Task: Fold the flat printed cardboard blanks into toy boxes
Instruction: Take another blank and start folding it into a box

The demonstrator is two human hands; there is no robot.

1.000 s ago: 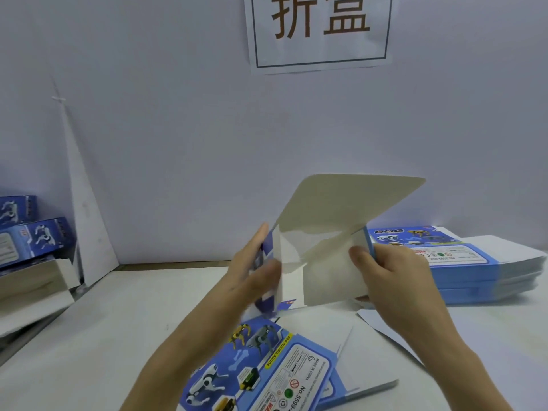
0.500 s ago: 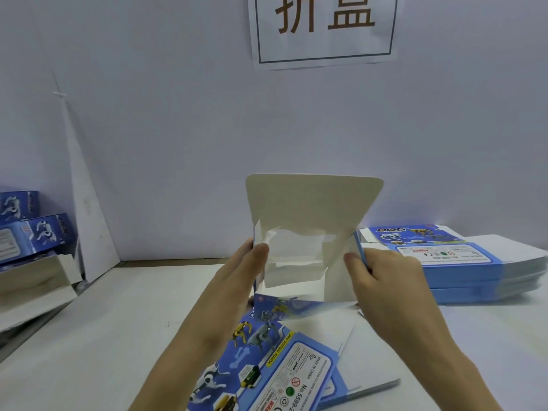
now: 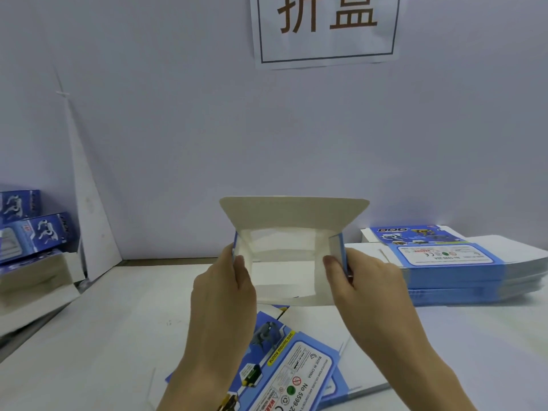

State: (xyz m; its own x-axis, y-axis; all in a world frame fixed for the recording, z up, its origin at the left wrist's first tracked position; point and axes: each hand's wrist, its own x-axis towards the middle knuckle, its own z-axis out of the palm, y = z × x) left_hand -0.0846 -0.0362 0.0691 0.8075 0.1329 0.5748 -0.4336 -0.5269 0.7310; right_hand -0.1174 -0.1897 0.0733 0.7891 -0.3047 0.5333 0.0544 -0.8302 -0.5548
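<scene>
Mid-fold: opened-up toy box (image 3: 284, 274) held above the near surface (image 3: 89, 336), left hand (image 3: 225, 289) pinching its left wall, right hand (image 3: 364, 280) pinching its right wall, lid flap (image 3: 293, 212) upright at far side; next probably squaring walls, tucking flaps.

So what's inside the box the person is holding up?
Only bare white cardboard shows inside the half-folded box; no toy is visible. Its top flap stands open. The left hand and right hand hold its sides, covering the near inner edges.
</scene>
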